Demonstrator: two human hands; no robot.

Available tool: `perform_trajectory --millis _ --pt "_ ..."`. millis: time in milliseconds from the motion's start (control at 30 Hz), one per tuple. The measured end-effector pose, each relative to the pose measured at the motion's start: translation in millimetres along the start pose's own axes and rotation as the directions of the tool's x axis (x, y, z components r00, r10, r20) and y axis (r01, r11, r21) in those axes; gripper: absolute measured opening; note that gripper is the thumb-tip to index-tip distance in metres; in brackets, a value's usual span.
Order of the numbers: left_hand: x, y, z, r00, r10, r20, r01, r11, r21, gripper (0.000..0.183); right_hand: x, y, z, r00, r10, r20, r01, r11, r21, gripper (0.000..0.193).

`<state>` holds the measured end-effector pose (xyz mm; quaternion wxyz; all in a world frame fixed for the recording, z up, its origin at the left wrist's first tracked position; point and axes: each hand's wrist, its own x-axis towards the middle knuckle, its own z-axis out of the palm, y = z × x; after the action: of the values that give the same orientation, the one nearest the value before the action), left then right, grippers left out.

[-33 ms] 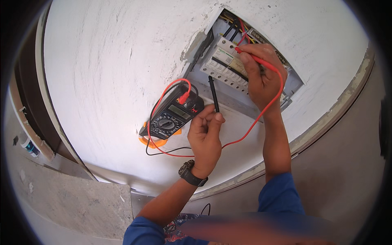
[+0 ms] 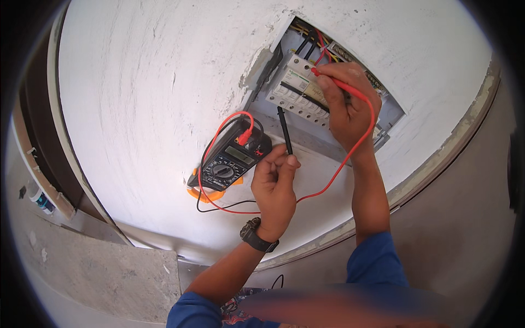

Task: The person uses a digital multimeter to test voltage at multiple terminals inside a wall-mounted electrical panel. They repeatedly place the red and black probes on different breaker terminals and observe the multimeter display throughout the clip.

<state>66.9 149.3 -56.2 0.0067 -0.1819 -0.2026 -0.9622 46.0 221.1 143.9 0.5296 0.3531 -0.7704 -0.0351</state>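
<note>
My left hand (image 2: 276, 177) pinches a black test probe (image 2: 285, 134), its tip close to the lower row of terminal screws on the circuit breakers (image 2: 295, 82). Whether that tip touches cannot be told. A red test probe (image 2: 350, 88) is gripped in my right hand (image 2: 350, 112), with its tip at the upper terminals, beside a screw. Left of my left hand is a black clamp meter (image 2: 232, 156) with orange jaws (image 2: 205, 194), tilted against the white wall. A red lead (image 2: 328, 186) and a black lead (image 2: 227, 207) loop around it.
The breakers sit in a recessed metal box (image 2: 392, 116) with black, red and yellow wires (image 2: 311, 41) at its top. Broken plaster (image 2: 257, 68) edges the opening. A grey slab (image 2: 109, 268) is at lower left, with a white container (image 2: 41, 199) beyond.
The breakers and clamp meter sit slightly lower in the picture. Both hands keep their grips on the probes, and the black tip appears slightly farther from the breakers' lower edge.
</note>
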Motion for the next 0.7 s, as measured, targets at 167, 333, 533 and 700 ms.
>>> perform_trajectory --millis 167,333,533,700 --pt "-3.0 5.8 -3.6 0.999 -0.045 0.017 0.044 0.998 0.033 0.03 -0.8 -1.1 -2.3 1.0 0.0 -0.011 0.0 1.0 0.019 0.016" --pt "-4.8 7.6 -3.8 0.998 -0.057 -0.008 0.057 0.994 0.093 0.028 -1.6 0.1 -5.0 0.999 0.036 -0.014 -0.036 0.999 0.026 0.017" --pt "-8.2 3.8 -5.2 0.999 -0.051 -0.006 0.051 0.999 0.018 0.027 -2.5 0.0 -5.1 0.998 0.066 0.001 -0.066 0.998 0.021 0.015" --pt "-6.4 4.7 -3.0 0.997 -0.076 0.007 0.076 0.996 -0.053 0.029 -2.3 0.8 -6.4 1.0 0.012 -0.006 -0.012 0.999 -0.052 0.014"
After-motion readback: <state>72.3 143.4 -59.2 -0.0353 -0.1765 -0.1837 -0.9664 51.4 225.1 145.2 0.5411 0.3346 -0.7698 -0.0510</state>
